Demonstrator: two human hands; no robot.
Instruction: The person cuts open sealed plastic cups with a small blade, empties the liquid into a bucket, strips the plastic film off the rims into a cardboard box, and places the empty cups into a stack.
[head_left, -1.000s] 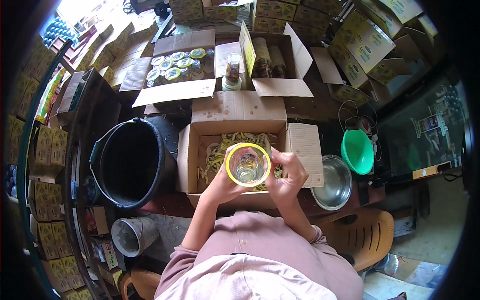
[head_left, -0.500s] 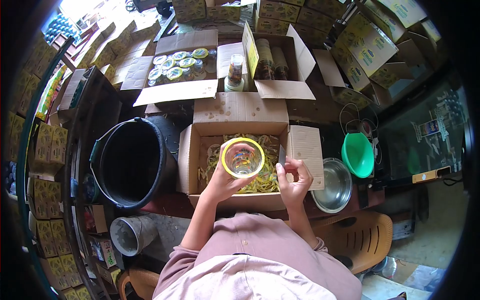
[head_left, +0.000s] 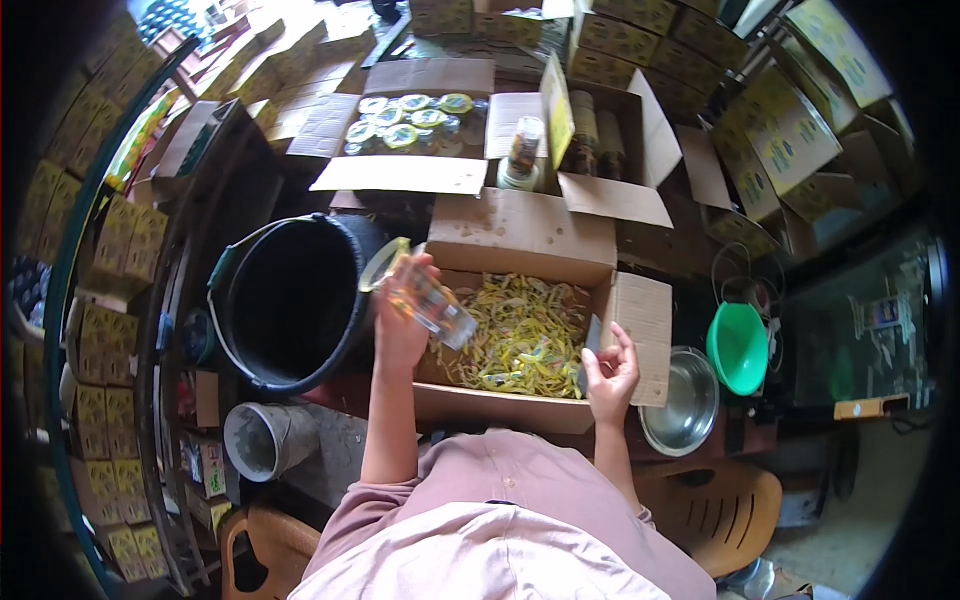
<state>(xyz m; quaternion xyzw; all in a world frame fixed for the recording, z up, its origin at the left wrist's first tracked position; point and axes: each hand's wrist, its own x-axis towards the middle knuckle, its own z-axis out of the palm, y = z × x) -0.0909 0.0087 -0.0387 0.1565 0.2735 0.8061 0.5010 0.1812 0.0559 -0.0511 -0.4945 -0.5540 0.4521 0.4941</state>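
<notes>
My left hand (head_left: pixel 398 325) is wrapped round a clear drinking glass (head_left: pixel 440 308) with a coloured print and a yellow rim. The glass lies tilted, its yellow rim towards the black bucket (head_left: pixel 352 300) and its base over the open cardboard box (head_left: pixel 500 405). Motion blurs the glass somewhat. At the box's right wall, my right hand (head_left: pixel 612 378) pinches a thin, flat grey blade (head_left: pixel 590 345) between thumb and fingers. Yellow-green shredded strips (head_left: pixel 525 335) cover much of the box's floor.
Behind stands a box of yellow-topped glasses (head_left: pixel 400 135), and beside it a box with stacked glasses (head_left: pixel 583 135). One printed glass (head_left: pixel 524 145) stands upright between them. To the right are a metal bowl (head_left: pixel 680 400) and a green basin (head_left: pixel 738 350). A grey pail (head_left: pixel 258 440) sits lower left.
My left hand has moved left with the glass and tipped it from mouth-up to sideways, rim towards the bucket. My right hand still holds the blade by the box's right side. The view has shifted.
</notes>
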